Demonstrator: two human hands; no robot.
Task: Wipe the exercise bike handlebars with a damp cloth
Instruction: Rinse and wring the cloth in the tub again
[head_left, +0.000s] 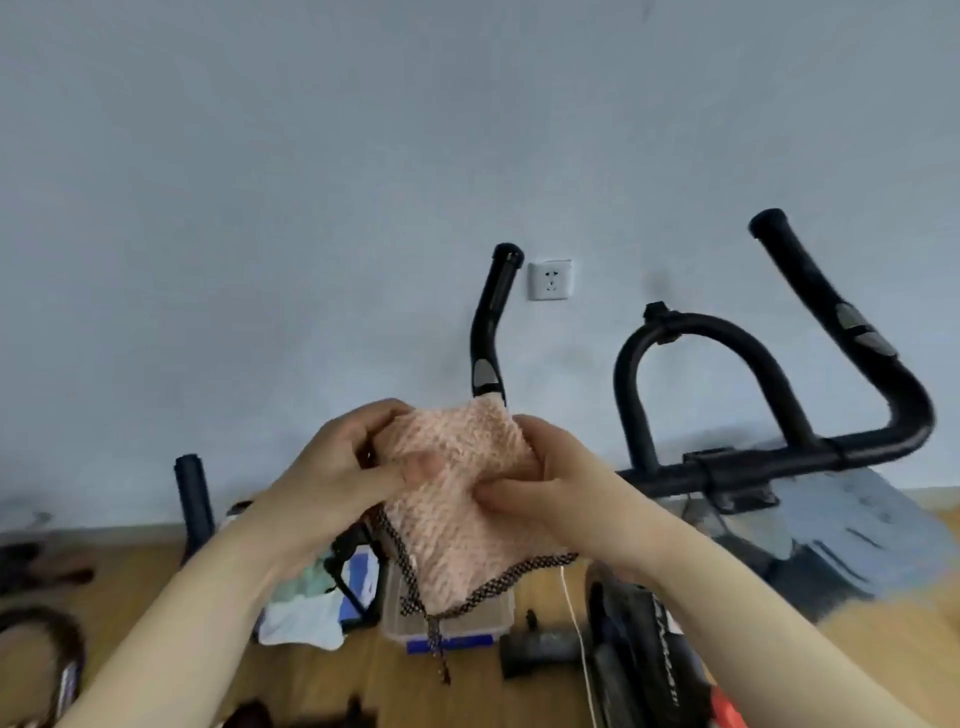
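Observation:
A fluffy pink cloth (457, 499) with a dark braided edge hangs in front of me, held by both hands. My left hand (343, 467) pinches its upper left part. My right hand (550, 478) grips its upper right side. Behind the cloth stand the black exercise bike handlebars (779, 457): a left grip (491, 322) rising just above the cloth, a centre loop (696, 332), and a right grip (831, 301) with grey sensor pads. The cloth hides the lower end of the left grip.
A pale wall with a white socket (550, 279) is behind the bike. On the wooden floor lie a clear plastic box (447, 618), a white rag (301, 618), a dark upright post (195, 499) and the bike's dark frame (644, 654).

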